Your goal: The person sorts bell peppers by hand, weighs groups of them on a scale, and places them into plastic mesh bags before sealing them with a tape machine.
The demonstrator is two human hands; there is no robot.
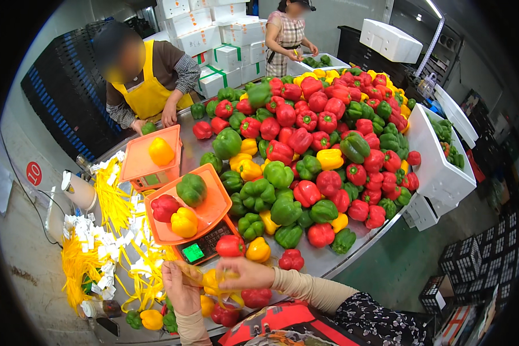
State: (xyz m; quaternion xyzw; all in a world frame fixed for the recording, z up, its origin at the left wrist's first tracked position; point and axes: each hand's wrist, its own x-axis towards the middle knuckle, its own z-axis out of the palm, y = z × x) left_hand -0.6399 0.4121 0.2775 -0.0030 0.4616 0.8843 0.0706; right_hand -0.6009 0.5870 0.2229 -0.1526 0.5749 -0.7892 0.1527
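Observation:
My left hand (181, 287) pinches a yellow mesh bag (189, 271) near the table's front edge. My right hand (246, 273) is blurred beside it, with yellow mesh around its fingers; its grip is unclear. A yellow bell pepper (210, 282) shows between my hands; whether it is inside the mesh I cannot tell. Just beyond them stands an orange digital scale (207, 240) with a lit green display. Its orange tray (216, 190) holds a green pepper (191, 190), a red pepper (164, 208) and a yellow pepper (184, 222).
Bell peppers (302, 142) are heaped across the metal table (328, 270). Yellow mesh bags with white tags (108, 242) lie at left. A co-worker (151, 82) touches a green pepper behind another scale (151, 151). Another person (285, 39) stands beyond. A foam box (441, 160) stands at right.

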